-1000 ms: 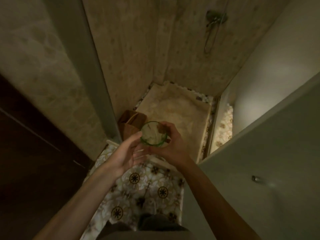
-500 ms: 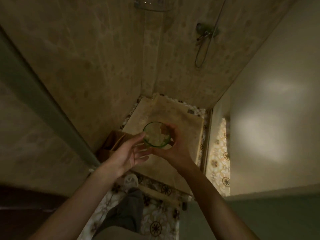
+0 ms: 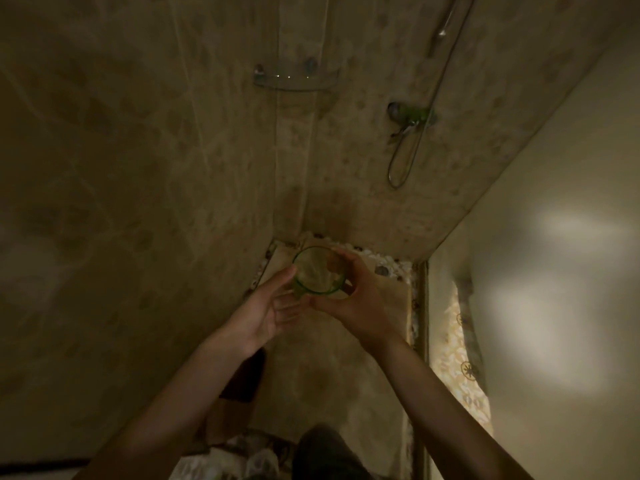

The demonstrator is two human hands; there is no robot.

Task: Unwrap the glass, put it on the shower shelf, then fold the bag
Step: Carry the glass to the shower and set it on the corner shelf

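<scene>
The green-tinted clear drinking glass (image 3: 317,270) is held upright, mouth up, wrapped by the right hand (image 3: 349,299); the left hand (image 3: 268,308) is kept open, fingertips steadying its side. No wrapping is seen on it. The clear curved corner shower shelf (image 3: 294,79) is well above, probably next. The brown paper bag (image 3: 239,386) is left on the floor by the left wall.

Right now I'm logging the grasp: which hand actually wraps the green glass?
The right hand: its thumb and fingers curl around the green glass. The left hand is open, only its fingertips near the glass's left side.
</scene>
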